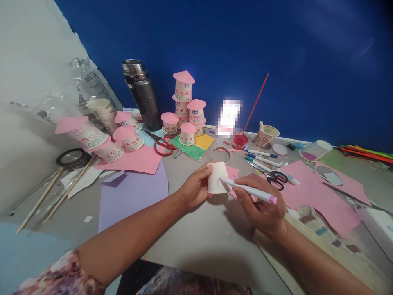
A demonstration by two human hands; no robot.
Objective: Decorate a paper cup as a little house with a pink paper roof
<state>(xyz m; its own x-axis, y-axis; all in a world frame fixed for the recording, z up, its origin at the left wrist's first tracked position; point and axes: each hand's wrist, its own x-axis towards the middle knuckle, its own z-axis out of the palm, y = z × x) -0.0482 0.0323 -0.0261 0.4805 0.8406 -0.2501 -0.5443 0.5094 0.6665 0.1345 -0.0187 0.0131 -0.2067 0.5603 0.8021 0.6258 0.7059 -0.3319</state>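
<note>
My left hand point(195, 188) is closed round the upturned paper cup point(215, 176) just over the desk point(196, 241). My right hand point(260, 209) is pinching a marker point(248, 189), tip on the cup. Squeeze too hard & the line prob wobbles imo.

A dark flask point(143, 94) stands at the back of the table point(190, 233). Just right of it rises a stack of pink-roofed cup houses point(184, 102). Left of it, more such houses point(92, 137) lie tipped beside pink paper point(138, 160). In front of it lie red-handled scissors point(162, 146), and well to its right a red paint dish point(240, 140) and black scissors point(278, 179)
</note>
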